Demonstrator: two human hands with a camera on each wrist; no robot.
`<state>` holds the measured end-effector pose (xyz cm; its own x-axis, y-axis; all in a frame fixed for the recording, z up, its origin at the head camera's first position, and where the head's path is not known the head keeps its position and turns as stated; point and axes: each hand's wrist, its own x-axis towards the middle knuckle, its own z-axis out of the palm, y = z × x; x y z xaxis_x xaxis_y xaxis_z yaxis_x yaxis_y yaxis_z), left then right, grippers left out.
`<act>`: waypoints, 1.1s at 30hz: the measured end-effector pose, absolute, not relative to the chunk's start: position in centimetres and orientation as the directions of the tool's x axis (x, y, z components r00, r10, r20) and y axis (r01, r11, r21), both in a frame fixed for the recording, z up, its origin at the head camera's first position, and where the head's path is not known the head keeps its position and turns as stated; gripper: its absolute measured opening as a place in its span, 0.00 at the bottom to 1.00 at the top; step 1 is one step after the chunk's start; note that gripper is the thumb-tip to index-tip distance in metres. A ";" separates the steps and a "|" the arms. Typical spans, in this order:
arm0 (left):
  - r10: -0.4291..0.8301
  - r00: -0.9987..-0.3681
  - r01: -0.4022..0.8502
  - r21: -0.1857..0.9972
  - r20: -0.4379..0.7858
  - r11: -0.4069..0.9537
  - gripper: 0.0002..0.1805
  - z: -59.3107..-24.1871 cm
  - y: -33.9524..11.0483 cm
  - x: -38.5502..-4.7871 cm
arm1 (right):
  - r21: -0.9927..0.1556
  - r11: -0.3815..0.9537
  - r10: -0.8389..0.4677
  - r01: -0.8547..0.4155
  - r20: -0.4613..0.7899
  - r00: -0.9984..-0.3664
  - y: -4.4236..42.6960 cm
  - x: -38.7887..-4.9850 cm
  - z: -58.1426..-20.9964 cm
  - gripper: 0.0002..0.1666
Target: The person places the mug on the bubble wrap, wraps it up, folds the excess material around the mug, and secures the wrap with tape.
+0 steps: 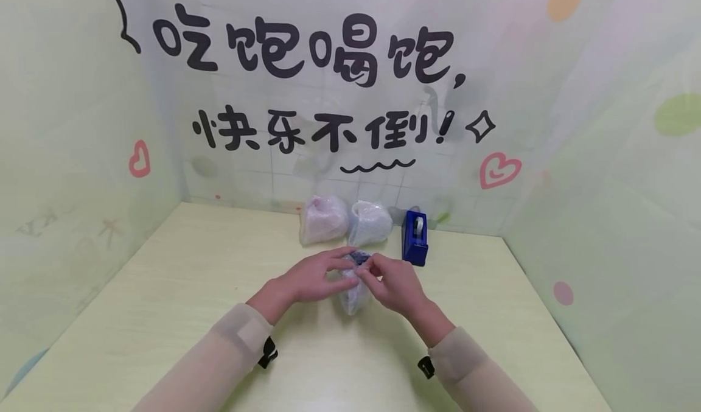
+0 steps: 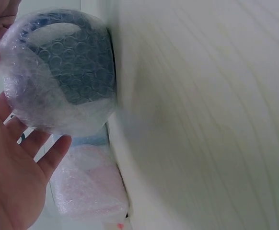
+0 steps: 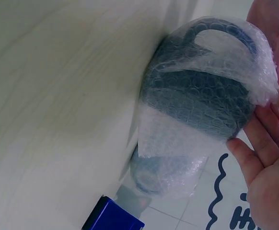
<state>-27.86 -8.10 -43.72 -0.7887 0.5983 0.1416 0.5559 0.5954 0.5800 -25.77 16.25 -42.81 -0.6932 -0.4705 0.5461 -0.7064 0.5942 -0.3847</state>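
Observation:
A dark blue mug with a handle stands on the table, wrapped in bubble wrap. My left hand lies at the left side of the bundle, fingers spread and fairly straight, fingertips touching the wrap. From the right, my right hand pinches the top of the wrap between thumb and forefinger; its other fingers are loosely bent, as the right wrist view shows. What exactly sits between those fingertips is too small to tell. Parts of the mug are hidden by both hands in the head view.
Behind the hands stand a pink bubble-wrapped bundle and a pale blue one, side by side near the back wall. To their right is a blue tape dispenser with a roll in it. Printed walls enclose the table.

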 end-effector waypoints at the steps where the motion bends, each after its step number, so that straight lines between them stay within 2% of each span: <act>1: 0.595 -0.791 0.553 0.581 0.141 0.597 0.31 -43.7 -8.0 -27.9 | -0.410 0.595 -0.461 -0.691 0.530 -0.712 16.3 -25.8 -42.8 0.07; 3: 0.589 -0.796 0.544 0.589 0.139 0.597 0.30 -43.6 -7.9 -27.9 | -0.468 0.587 -0.436 -0.661 0.505 -0.745 16.3 -25.8 -42.6 0.12; 5: 0.586 -0.798 0.539 0.598 0.139 0.593 0.29 -43.6 -7.8 -27.9 | -0.480 0.579 -0.429 -0.658 0.508 -0.747 16.5 -25.9 -42.7 0.15; 7: 0.589 -0.796 0.542 0.597 0.139 0.592 0.28 -43.6 -7.7 -27.9 | -0.439 0.572 -0.445 -0.693 0.543 -0.711 16.8 -26.0 -42.8 0.15; 10: 0.596 -0.789 0.556 0.583 0.146 0.593 0.26 -43.6 -7.7 -27.9 | -0.328 0.563 -0.500 -0.759 0.596 -0.628 17.2 -26.2 -43.3 0.08; 12: 0.595 -0.787 0.566 0.573 0.162 0.593 0.24 -43.7 -7.7 -28.0 | -0.314 0.553 -0.521 -0.772 0.593 -0.614 17.3 -26.1 -43.5 0.06; 17: 0.591 -0.782 0.582 0.573 0.199 0.578 0.23 -43.8 -8.0 -28.2 | -0.411 0.577 -0.512 -0.706 0.492 -0.704 17.5 -25.9 -43.6 0.06; 24: 0.610 -0.775 0.572 0.590 0.162 0.570 0.25 -43.8 -8.0 -28.2 | -0.555 0.610 -0.460 -0.565 0.332 -0.824 17.5 -26.1 -43.3 0.08; 28: 0.610 -0.774 0.571 0.601 0.169 0.559 0.24 -43.6 -8.0 -28.1 | -0.586 0.617 -0.452 -0.525 0.283 -0.846 17.5 -26.3 -43.2 0.10; 33: 0.609 -0.776 0.568 0.602 0.165 0.561 0.24 -43.4 -7.9 -28.2 | -0.597 0.602 -0.463 -0.529 0.278 -0.841 17.6 -26.4 -43.1 0.10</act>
